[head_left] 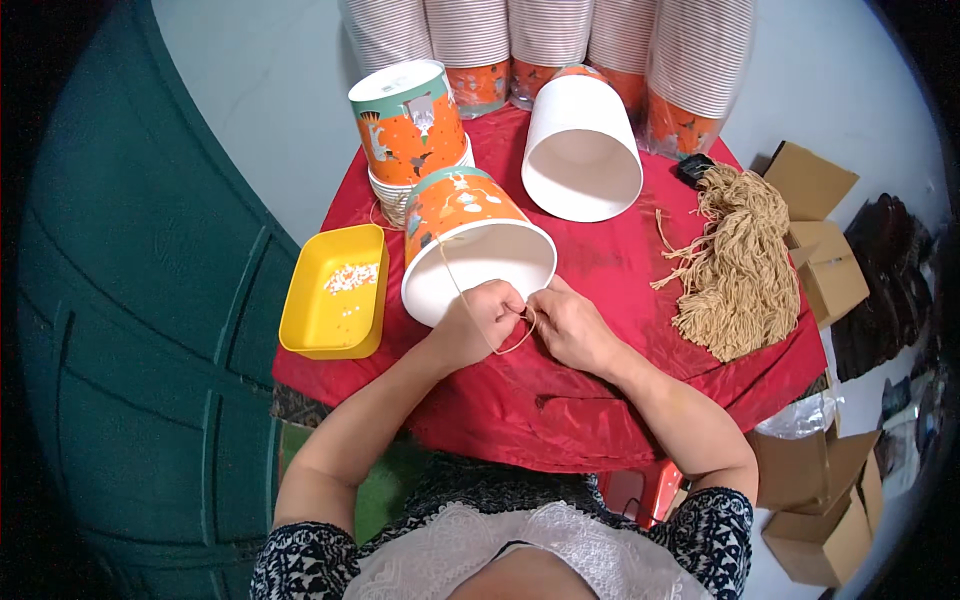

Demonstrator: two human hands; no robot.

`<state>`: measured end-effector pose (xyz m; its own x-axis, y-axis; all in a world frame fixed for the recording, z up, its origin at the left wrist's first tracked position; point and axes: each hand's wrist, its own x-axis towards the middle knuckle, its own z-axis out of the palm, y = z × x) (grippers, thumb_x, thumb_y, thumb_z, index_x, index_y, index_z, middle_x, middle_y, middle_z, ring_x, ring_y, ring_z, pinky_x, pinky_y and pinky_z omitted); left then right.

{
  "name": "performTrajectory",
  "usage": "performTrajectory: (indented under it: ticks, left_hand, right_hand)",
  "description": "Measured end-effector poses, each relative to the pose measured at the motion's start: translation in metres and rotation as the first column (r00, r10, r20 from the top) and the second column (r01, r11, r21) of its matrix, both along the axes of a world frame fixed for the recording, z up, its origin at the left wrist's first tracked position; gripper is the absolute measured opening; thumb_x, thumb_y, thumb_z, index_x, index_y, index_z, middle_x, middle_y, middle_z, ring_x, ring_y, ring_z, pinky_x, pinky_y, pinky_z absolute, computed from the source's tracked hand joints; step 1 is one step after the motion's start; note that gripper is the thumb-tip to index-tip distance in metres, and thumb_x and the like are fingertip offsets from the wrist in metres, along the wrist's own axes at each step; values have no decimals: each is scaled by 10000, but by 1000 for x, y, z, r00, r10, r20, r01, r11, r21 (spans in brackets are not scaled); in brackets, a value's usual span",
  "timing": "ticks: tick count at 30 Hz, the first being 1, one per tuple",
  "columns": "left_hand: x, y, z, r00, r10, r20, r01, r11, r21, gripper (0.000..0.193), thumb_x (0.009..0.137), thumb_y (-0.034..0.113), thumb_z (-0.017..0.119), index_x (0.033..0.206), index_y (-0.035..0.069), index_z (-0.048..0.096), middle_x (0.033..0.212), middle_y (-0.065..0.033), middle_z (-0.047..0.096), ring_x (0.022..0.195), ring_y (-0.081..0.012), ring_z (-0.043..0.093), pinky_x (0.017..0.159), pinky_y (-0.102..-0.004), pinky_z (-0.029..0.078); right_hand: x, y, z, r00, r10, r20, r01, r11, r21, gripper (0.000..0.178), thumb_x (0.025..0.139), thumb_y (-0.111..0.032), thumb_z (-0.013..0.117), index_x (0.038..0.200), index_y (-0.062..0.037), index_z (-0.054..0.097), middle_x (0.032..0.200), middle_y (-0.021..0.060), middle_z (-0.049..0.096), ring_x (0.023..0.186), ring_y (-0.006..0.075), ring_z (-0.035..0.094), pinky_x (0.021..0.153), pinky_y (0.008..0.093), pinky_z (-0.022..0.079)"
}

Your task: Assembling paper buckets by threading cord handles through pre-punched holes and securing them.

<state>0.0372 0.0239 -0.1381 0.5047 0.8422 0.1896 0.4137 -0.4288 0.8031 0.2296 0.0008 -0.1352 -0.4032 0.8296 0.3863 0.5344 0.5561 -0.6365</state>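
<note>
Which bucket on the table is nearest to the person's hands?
The orange bucket with cord across its mouth: left hand and right hand are at its rim; the others are farther back.

Orange/grn bucket [465, 205] on its side on red cloth [650, 225], mouth twd wearer; thin tan cord [498, 352] over rim, slack

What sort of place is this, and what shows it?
Probably a small workshop, perhaps in a home: plastic-wrapped stacks of containers at the back, a heap of tan cords on a red-covered table, and cardboard boxes beside it.
</note>
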Motion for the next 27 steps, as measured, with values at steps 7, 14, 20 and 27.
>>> performTrajectory:
  ticks: [7,14,20,27]
  left_hand:
    - [9,-8,-3,998,42,-47,-25,946,324,82,807,-50,606,874,-17,571,833,-163,590,756,-307,610,685,-370,497]
    - [13,-9,-3,986,66,-150,5,905,426,64,801,-34,594,845,-14,552,827,-183,572,773,-371,595,695,-426,491]
    - [8,-5,-3,993,30,-111,15,923,384,58,783,-36,596,815,-13,553,797,-171,578,744,-343,598,679,-401,490]
    - [8,-2,-2,1000,-3,-18,9,928,373,49,796,-38,599,825,-11,569,778,-156,586,722,-303,603,659,-369,487]
  right_hand:
    - [-3,1,-5,999,-24,-28,24,1000,1,129,879,-42,567,805,59,598,943,251,601,864,428,611,741,482,508]
    - [0,3,-5,995,-19,-98,17,1000,-18,107,843,-32,565,809,56,616,921,258,600,845,417,620,727,477,505]
    - [-1,-2,9,964,-201,-173,180,975,-130,125,869,-52,554,799,37,606,741,245,627,721,412,653,630,471,506]
    - [-12,-11,9,931,-221,-291,173,968,-182,101,889,-50,567,944,34,565,782,226,650,732,364,683,625,421,525]
